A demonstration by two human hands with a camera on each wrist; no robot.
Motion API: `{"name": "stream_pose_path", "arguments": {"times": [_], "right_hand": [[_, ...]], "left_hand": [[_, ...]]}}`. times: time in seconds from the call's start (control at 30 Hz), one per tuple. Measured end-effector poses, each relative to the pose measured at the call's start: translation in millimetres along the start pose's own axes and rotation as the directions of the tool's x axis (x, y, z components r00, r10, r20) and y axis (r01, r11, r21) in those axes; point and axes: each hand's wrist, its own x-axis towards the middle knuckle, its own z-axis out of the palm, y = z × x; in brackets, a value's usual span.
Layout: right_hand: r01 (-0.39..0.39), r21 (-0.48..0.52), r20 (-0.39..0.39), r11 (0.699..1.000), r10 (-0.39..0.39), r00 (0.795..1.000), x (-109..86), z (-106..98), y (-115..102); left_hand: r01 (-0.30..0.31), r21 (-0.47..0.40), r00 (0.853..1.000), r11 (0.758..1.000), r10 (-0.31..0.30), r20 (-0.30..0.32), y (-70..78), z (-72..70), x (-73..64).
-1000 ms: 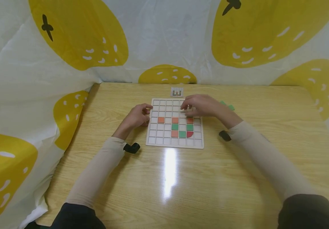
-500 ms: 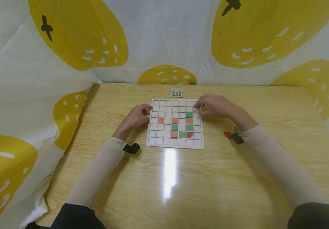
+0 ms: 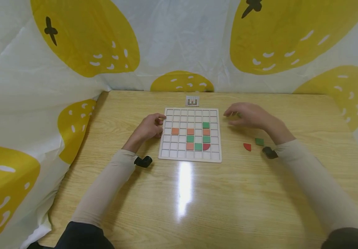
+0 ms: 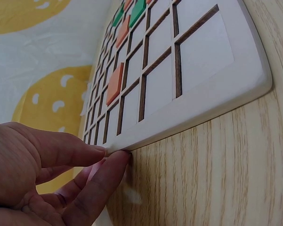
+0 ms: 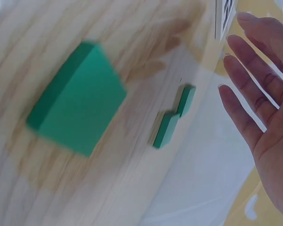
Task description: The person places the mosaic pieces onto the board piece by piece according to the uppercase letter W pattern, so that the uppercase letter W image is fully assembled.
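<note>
The white grid board [image 3: 173,153] lies on the table with orange square tiles [image 3: 175,131], green square tiles [image 3: 205,125] and a red rounded piece [image 3: 206,147] in its cells. At its left edge, my left hand [image 3: 149,126] pinches the rim between thumb and fingers [image 4: 106,172]. Right of the board, my right hand [image 3: 251,116] hovers above the table with loosely spread fingers and nothing in them. Under it, two green tiles [image 5: 167,129] lie close together in the right wrist view; they are mostly hidden in the head view.
Nearer me on the right lie a red quarter-round piece [image 3: 247,147] and a green square tile [image 3: 259,141]. A small pattern card [image 3: 192,100] sits behind the board. A white curtain with yellow fruit [image 3: 182,81] borders the back and left of the table [image 3: 228,193].
My right hand has moved right, off the board and over the table. A green tile now shows in the right-hand part of the board where the hand was. My left hand has stayed put.
</note>
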Motion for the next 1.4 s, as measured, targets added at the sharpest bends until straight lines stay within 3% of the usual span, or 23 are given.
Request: {"name": "stream_pose_path", "arguments": {"times": [1.03, 1.4], "right_hand": [[-0.145, -0.001, -0.014, 0.989, 0.145, 0.989, -50.6, -14.7, 37.7], [-0.180, -0.020, 0.014, 0.983, 0.181, 0.983, -55.9, -14.4, 42.5]], "left_hand": [[0.005, -0.016, 1.000, 1.000, -0.005, 0.003, 1.0, -1.0, 0.1], [0.010, -0.029, 1.000, 1.000, -0.010, 0.007, 0.6, -1.7, -0.3]]}}
